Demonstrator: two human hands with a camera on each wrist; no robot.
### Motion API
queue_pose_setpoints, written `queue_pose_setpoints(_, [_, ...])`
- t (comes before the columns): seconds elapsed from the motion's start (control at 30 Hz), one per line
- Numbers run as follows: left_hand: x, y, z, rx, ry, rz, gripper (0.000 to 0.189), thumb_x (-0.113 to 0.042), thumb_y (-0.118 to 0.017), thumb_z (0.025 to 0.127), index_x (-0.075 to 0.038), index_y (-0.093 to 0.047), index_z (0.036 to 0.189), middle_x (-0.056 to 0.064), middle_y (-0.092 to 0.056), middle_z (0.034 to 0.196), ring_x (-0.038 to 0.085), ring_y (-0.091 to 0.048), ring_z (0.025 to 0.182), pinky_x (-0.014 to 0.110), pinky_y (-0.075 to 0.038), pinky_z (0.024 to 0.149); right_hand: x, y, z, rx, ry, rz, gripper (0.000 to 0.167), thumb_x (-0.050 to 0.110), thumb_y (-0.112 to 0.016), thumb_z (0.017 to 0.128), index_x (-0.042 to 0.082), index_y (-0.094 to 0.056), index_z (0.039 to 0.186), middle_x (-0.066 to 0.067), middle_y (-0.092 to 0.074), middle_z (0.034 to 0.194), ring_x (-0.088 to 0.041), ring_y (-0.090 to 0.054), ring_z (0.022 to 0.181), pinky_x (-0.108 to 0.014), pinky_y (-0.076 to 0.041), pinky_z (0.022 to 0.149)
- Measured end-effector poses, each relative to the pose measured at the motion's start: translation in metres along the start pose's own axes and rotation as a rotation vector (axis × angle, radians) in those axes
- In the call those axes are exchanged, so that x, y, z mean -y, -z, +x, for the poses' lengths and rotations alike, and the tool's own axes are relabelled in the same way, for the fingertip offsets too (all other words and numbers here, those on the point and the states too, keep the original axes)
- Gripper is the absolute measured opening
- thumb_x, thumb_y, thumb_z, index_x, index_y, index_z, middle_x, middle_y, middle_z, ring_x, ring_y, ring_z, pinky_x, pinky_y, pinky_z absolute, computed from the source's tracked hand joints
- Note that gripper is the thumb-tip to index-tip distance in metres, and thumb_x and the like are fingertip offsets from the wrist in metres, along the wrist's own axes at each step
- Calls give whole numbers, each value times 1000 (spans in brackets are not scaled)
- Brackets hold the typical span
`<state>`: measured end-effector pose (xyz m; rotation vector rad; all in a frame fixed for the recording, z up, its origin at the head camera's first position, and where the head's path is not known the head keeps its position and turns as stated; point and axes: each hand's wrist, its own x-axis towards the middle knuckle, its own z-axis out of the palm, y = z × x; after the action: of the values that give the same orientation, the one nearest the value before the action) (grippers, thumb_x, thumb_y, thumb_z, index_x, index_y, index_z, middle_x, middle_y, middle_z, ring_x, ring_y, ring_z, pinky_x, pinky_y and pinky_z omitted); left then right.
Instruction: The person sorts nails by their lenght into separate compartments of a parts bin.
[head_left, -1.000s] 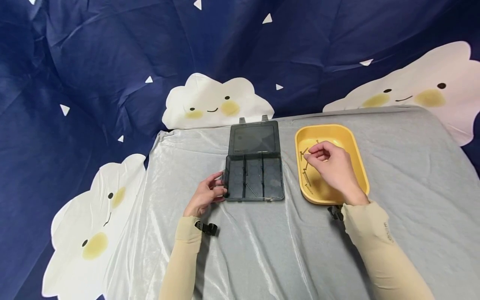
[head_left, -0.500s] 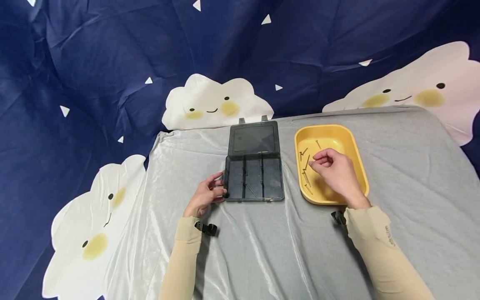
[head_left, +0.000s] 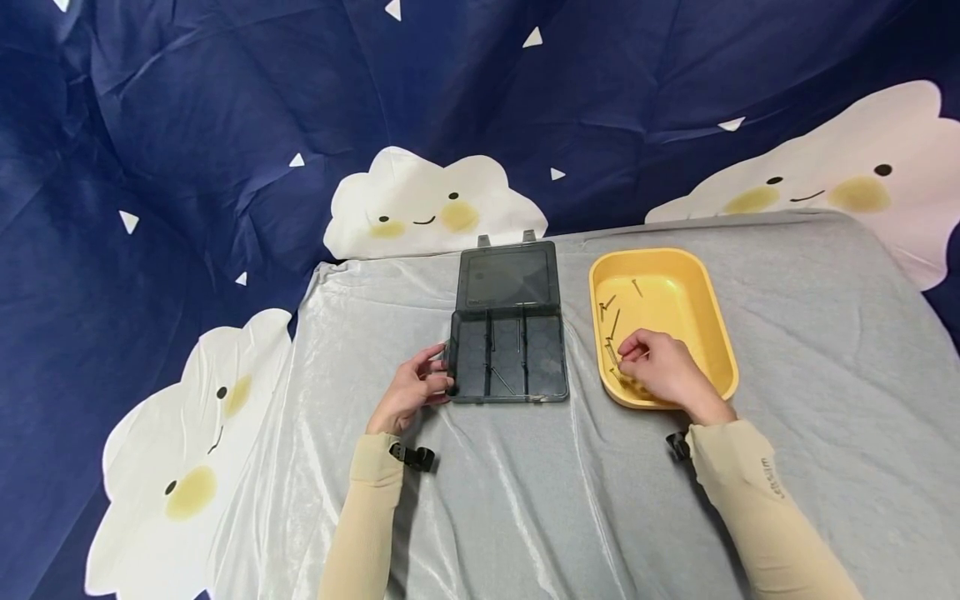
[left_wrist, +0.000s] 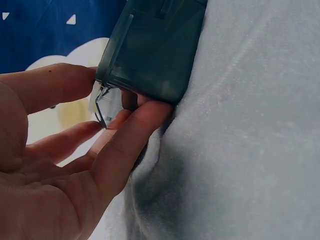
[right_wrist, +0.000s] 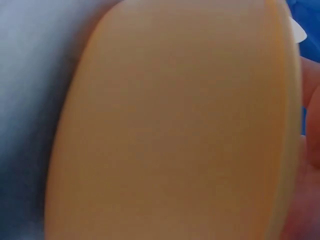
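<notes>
My left hand (head_left: 408,392) rests its fingers along the left side of a dark see-through plastic box (head_left: 471,358). In the left wrist view, index finger and thumb touch the box's edge and lower corner. Thin headed metal pieces (head_left: 502,381), like screws or nails, lie in the middle compartment; the lid (head_left: 510,279) stands open to the back. My right hand (head_left: 663,367) is inside the yellow tray (head_left: 675,292), fingertips bunched by similar pieces (head_left: 615,323) along its left side. Whether anything is pinched there is hidden. The tray's outer wall (right_wrist: 170,120) fills the right wrist view.
Grey velvety cloth (head_left: 525,492) covers the table and wrinkles around the box. A dark blue curtain (head_left: 247,75) with printed clouds hangs behind and to the left. The tray stands right of the box, a strip of cloth between them.
My right hand has moved toward the near left part of the tray, uncovering the metal pieces farther back. My left hand and the box have stayed in place.
</notes>
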<state>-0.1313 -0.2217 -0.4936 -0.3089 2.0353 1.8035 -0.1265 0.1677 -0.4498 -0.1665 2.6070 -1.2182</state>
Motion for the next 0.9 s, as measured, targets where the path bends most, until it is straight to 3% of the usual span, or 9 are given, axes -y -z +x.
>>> queue_pose_setpoints(0.13, [1, 0, -1, -13, -8, -1, 71, 7, -64, 85, -16, -40, 148, 19, -51, 130, 16, -62, 89, 37, -59, 75, -4, -5, 3, 3, 26, -66, 15, 8, -61, 78, 1, -64, 92, -6, -63, 77, -12, -55, 66, -25, -44, 65])
queue_pose_setpoints(0.33, [0, -2, -3, -22, -26, 9, 69, 6, -64, 85, -16, -41, 146, 20, -52, 128, 15, -63, 88, 35, -59, 73, -6, -10, 7, 27, 17, -143, 11, 5, -56, 74, 6, -62, 83, -2, -59, 71, -16, -52, 68, -25, -41, 64])
queue_pose_setpoints(0.9, [-1, -2, -2, -12, -26, -6, 71, 7, -64, 84, -15, -40, 147, 21, -52, 130, 13, -63, 86, 34, -59, 73, -4, -16, 15, 99, -22, -230, 8, 1, -58, 75, 5, -60, 82, -3, -55, 68, -19, -52, 69, -27, -40, 64])
